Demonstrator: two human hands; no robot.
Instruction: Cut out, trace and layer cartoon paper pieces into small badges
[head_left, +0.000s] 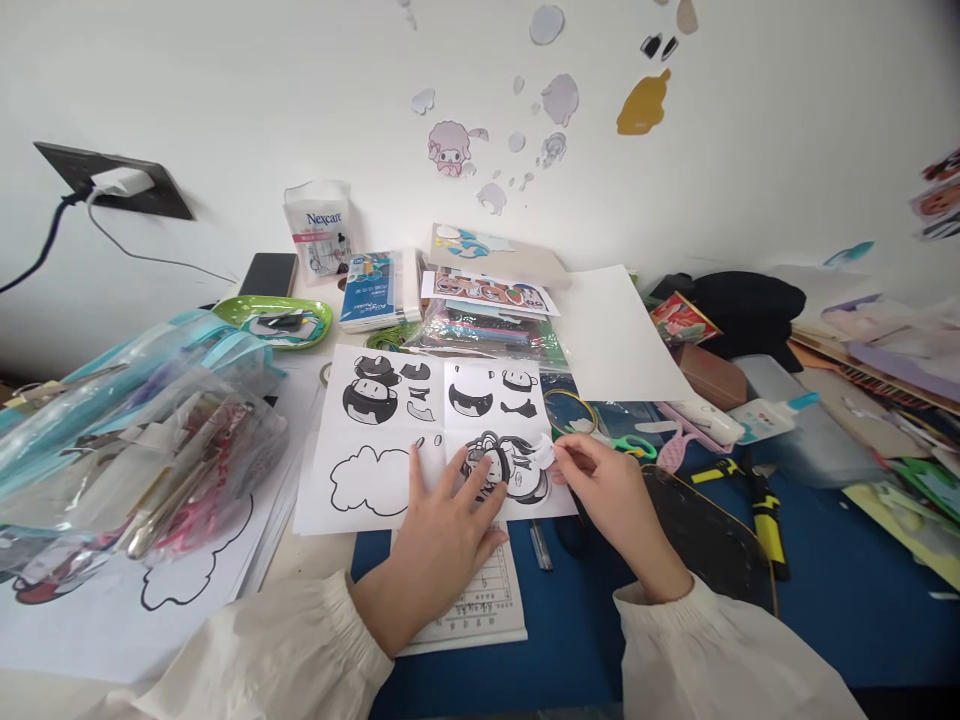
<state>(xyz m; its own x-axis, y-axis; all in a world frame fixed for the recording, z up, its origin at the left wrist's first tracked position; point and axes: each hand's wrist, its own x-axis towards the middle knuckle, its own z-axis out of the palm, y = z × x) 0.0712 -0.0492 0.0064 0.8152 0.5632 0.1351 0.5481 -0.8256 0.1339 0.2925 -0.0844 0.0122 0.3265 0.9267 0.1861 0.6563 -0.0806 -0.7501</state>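
- Printed sheet (pixel 435 420) lies in front of me on the desk, its near edge overlapping a paper form (pixel 480 610).
- Black-and-white figure (pixel 534 490) is at the sheet's lower right, partly under my left fingers.
- Right hand (pixel 600 485): thumb and index closed in a pinch on a small white scrap (pixel 541 454) at the figure's right edge. Can't tell if the scrap is attached.
- Left hand (pixel 446 535): nothing gripped, fingers spread, palm down, tips on sheet and figure.
- To do this well, I'd press evenly with the left fingertips close to the pinch, and move the scrap slowly and low so thin paper doesn't crease or tear.
- Pose: both forearms come in from the near side; right wrist angled inward, left hand reaching forward.
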